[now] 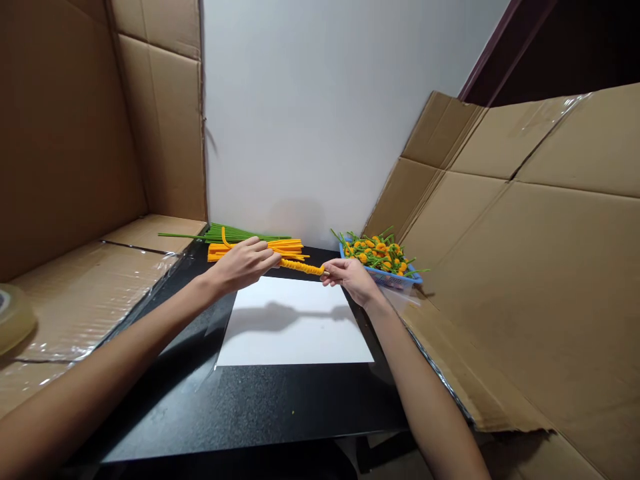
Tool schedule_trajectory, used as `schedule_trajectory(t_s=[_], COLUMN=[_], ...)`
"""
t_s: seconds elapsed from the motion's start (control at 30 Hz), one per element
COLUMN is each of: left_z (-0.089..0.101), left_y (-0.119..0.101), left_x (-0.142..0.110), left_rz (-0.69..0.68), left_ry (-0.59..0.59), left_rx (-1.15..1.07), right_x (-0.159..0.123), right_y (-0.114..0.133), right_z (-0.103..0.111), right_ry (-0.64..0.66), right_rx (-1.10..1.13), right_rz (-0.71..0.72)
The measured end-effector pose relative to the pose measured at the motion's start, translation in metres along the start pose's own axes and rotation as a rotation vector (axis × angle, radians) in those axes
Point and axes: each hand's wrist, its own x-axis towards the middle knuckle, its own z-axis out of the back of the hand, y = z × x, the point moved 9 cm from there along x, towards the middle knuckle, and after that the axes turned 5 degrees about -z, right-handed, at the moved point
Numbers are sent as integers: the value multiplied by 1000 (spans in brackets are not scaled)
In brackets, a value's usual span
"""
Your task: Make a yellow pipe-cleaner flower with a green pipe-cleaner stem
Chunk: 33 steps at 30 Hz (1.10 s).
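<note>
A yellow-orange pipe cleaner [301,267] is wound in a tight coil along a thin stick, held level above the white sheet [295,333]. My left hand [247,262] is closed around the coil's left end, and a loose yellow length curves up behind its knuckles. At the other end, my right hand [350,277] pinches the thin stick [326,271] where it pokes out of the coil. Just behind my left hand lie a bundle of yellow pipe cleaners [290,249] and a bundle of green ones [220,233].
A blue basket [395,279] at the back right holds several orange flower-like pieces with green stems. Cardboard panels [525,267] flank the black table [260,407], with a pale wall behind. A roll of clear tape [17,320] sits at the far left.
</note>
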Motion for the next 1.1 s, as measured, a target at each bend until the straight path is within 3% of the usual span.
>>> schedule_trajectory(t_s=[0.1, 0.17, 0.27, 0.43, 0.53, 0.6, 0.73, 0.87, 1.1], left_z=[13, 11, -5, -24, -28, -29, -26, -24, -21], left_y=[2, 4, 5, 0, 6, 9, 13, 12, 8], left_x=[-3, -3, -1, 5, 2, 1, 1, 2, 5], left_rz=[83, 209, 389, 505, 565, 541, 418, 343, 259], left_ry=[-159, -163, -27, 244, 370, 404, 402, 392, 330], left_rx=[75, 68, 1, -166, -338, -478, -610, -596, -513], right_x=[2, 1, -3, -24, -34, -40, -43, -32, -17], right_y=[-2, 1, 6, 39, 57, 64, 68, 60, 35], right_z=[-5, -10, -13, -1, -2, -5, 1, 4, 9], right_ry=[74, 35, -126, -497, -588, -585, -445, -285, -186], right_rx=[76, 95, 58, -542, -903, -988, -696, -457, -77], right_rz=[-29, -19, 19, 300, 513, 660, 758, 609, 325])
